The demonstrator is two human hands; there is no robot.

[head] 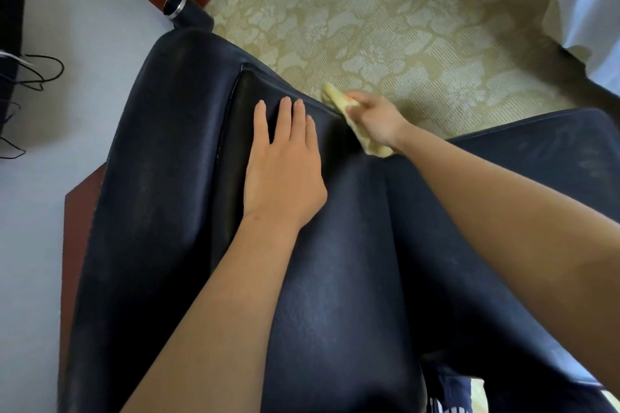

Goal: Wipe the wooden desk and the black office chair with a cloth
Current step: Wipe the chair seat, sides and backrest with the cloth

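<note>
Two bare hands are on the black office chair (335,278), whose padded leather is smooth with a faint grain, its cushions rounded and seamed. The left hand (285,164) lies flat on the upholstery, fingers straight and close together, holding nothing. The right hand (375,117) curls its fingers round a soft, crumpled yellow cloth (337,99), pressed against the cushion's far edge by the seam. A reddish wooden desk (75,221) edge shows at the chair's left; patterned beige carpet (369,27) lies beyond

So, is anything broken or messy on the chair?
Nothing looks broken or spilled. The black chair has dull greyish patches, maybe dust or wear. By the wall on the left, black cables hang in untidy loops.
</note>
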